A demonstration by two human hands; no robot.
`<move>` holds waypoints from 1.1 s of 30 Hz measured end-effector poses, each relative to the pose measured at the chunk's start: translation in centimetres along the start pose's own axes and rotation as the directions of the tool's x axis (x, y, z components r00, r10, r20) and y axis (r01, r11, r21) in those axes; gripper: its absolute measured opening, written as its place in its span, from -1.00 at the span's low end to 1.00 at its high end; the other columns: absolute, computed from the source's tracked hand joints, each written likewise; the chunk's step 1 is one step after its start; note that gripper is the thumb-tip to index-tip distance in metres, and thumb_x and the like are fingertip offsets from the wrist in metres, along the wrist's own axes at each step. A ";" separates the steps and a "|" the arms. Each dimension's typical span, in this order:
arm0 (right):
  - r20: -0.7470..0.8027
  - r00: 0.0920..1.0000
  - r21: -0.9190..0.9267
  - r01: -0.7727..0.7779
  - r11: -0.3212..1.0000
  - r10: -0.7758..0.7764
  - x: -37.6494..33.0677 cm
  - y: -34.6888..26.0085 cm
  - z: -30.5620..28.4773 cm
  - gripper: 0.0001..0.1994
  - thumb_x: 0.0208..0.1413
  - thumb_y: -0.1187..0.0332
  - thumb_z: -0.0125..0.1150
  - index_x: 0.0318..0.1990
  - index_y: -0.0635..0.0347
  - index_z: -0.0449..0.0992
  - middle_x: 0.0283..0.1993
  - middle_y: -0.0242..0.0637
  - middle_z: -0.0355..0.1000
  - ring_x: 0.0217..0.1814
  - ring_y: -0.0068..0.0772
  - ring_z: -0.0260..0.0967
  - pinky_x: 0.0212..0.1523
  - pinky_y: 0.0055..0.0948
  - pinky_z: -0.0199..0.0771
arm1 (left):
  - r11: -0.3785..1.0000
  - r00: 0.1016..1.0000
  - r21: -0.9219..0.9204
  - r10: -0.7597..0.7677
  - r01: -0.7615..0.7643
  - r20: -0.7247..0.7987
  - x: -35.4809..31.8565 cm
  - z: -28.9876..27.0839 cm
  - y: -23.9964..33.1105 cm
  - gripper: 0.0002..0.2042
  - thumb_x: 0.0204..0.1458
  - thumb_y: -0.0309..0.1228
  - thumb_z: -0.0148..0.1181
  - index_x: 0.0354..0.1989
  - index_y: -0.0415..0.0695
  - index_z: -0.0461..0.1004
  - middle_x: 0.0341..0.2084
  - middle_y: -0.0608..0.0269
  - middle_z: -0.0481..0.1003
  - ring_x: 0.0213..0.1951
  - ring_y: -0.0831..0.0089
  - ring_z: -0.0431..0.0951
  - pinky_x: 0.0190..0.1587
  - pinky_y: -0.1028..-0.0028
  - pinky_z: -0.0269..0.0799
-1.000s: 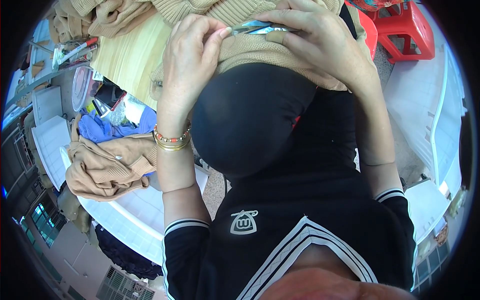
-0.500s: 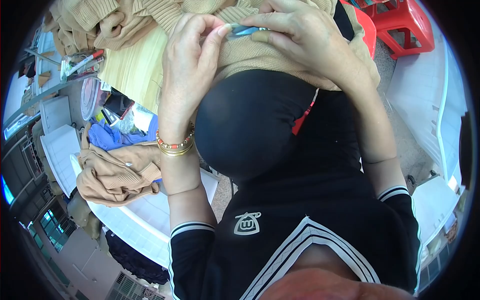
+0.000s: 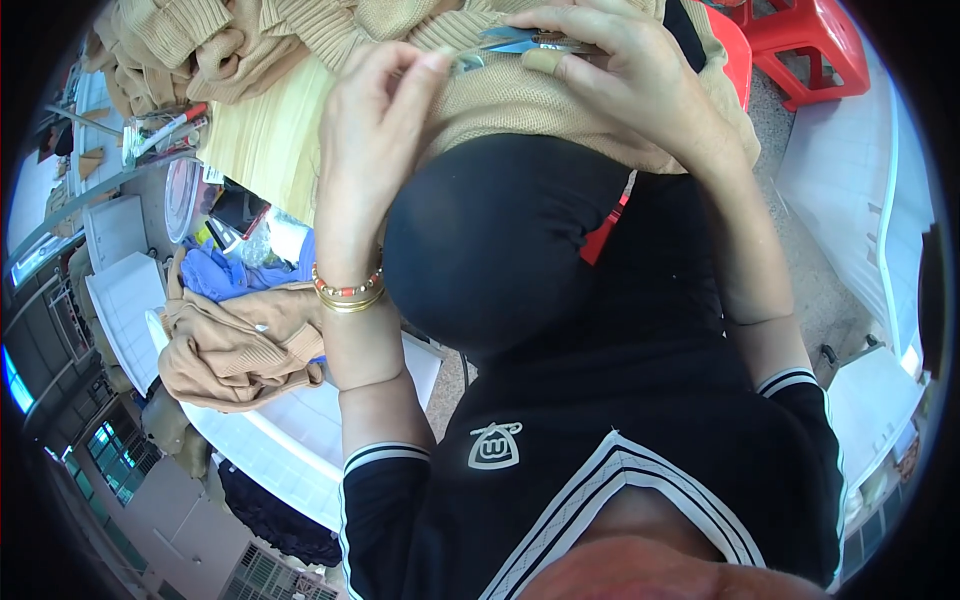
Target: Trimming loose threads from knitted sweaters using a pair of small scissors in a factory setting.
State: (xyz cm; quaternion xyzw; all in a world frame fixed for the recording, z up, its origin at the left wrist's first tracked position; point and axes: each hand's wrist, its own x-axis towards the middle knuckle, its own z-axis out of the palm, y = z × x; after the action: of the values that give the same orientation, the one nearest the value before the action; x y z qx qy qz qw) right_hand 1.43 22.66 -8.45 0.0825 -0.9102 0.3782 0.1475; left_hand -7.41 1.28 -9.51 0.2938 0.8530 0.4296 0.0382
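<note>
Left hand: Set at the left, thumb and forefinger brought together in a pinch above the knit; contents of the pinch not discernible.
Right hand: Closed around slim metal snips with blue-tinted blades, aimed left; tan wrap noted on the thumb.
Blade position: Shifted right and slightly far within the last half second, from against the left fingertips to clear of them; seemingly parted at the points, though small in view.
Pale scrap: Exposed by that shift, just right of the left fingertips, a small, glossy, pale scrap; too blurred to identify.
Bearing on work: Judged a break between cuts or a fresh aim, not a cut in progress, given the gap between snips and pinch.
Knit garment: Spread under both hands, far side of the black-clad rounded knee, in tan knit fabric; no clear shift seen.
Left side: Found beyond the hand, a pale yellow wooden board; nearer, a folded tan knit piece beside crumpled blue cloth.
Right side: Found at the far corner, a red plastic stool; nearer, a translucent white plastic panel.
</note>
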 end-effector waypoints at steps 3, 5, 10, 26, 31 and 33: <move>-0.017 0.999 0.068 0.051 0.996 -0.050 -0.3 0.2 0.4 -0.71 0.02 0.36 0.24 -0.07 0.17 0.52 -0.35 -0.19 0.34 -0.30 -0.20 0.35 -0.26 -0.37 0.35 | 0.981 0.973 0.079 -0.186 0.176 0.139 -0.1 0.6 0.0 -0.71 -0.01 -0.24 0.26 -0.36 -0.27 0.49 -0.47 0.16 0.44 -0.51 0.47 0.42 -0.38 0.49 0.35; -0.207 0.933 0.155 0.327 0.932 -0.294 -0.4 3.9 2.6 -0.70 0.01 0.37 0.26 -0.06 0.18 0.52 -0.33 -0.20 0.37 -0.28 -0.22 0.35 -0.23 -0.38 0.35 | 0.980 0.975 0.146 -0.157 0.135 0.155 0.4 1.0 0.1 -0.68 -0.08 -0.21 0.31 -0.35 -0.26 0.52 -0.48 0.17 0.46 -0.51 0.48 0.43 -0.39 0.48 0.37; -0.038 0.999 0.273 0.026 0.962 -0.017 -1.1 1.4 1.5 -0.67 -0.01 0.41 0.29 -0.04 0.19 0.51 -0.28 -0.23 0.44 -0.24 -0.32 0.37 -0.19 -0.43 0.35 | 0.984 0.985 0.121 -0.145 0.133 0.094 0.2 1.8 -1.3 -0.69 -0.14 -0.22 0.37 -0.37 -0.24 0.55 -0.51 0.22 0.49 -0.53 0.51 0.43 -0.40 0.50 0.39; -0.020 0.998 0.390 -0.039 0.920 0.051 -2.2 1.2 0.4 -0.66 -0.03 0.45 0.32 -0.04 0.23 0.52 -0.27 -0.28 0.46 -0.22 -0.47 0.36 -0.14 -0.51 0.34 | 0.901 0.887 0.123 0.433 -0.417 -0.160 -1.2 2.0 -2.2 -0.87 -0.21 -0.56 0.36 -0.46 -0.17 0.53 -0.46 0.24 0.49 -0.43 0.37 0.50 -0.39 0.48 0.41; -0.054 0.976 0.313 -0.183 0.932 0.210 -2.9 4.6 0.2 -0.64 -0.02 0.34 0.38 -0.05 0.25 0.52 -0.19 -0.34 0.48 -0.18 -0.57 0.37 -0.12 -0.56 0.37 | 0.843 0.837 0.179 0.531 -0.507 -0.132 -1.2 0.5 -1.3 -0.85 -0.21 -0.58 0.34 -0.42 -0.19 0.52 -0.37 0.16 0.50 -0.34 0.29 0.51 -0.28 0.44 0.43; -0.004 0.946 0.312 -0.308 0.899 0.325 -3.6 5.5 -0.3 -0.64 -0.01 0.32 0.37 -0.05 0.23 0.52 -0.18 -0.35 0.48 -0.19 -0.58 0.36 -0.14 -0.57 0.36 | 0.792 0.801 0.248 0.593 -0.558 -0.089 -0.9 0.1 -0.8 -0.83 -0.18 -0.59 0.31 -0.38 -0.21 0.50 -0.26 0.10 0.51 -0.27 0.26 0.53 -0.18 0.43 0.45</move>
State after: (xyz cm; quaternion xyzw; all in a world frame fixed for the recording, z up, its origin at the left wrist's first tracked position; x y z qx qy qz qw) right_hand 3.41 26.92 -13.07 -0.0552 -0.8368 0.5363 0.0949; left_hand -7.03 0.54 -10.36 0.5064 0.7630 0.3509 -0.1954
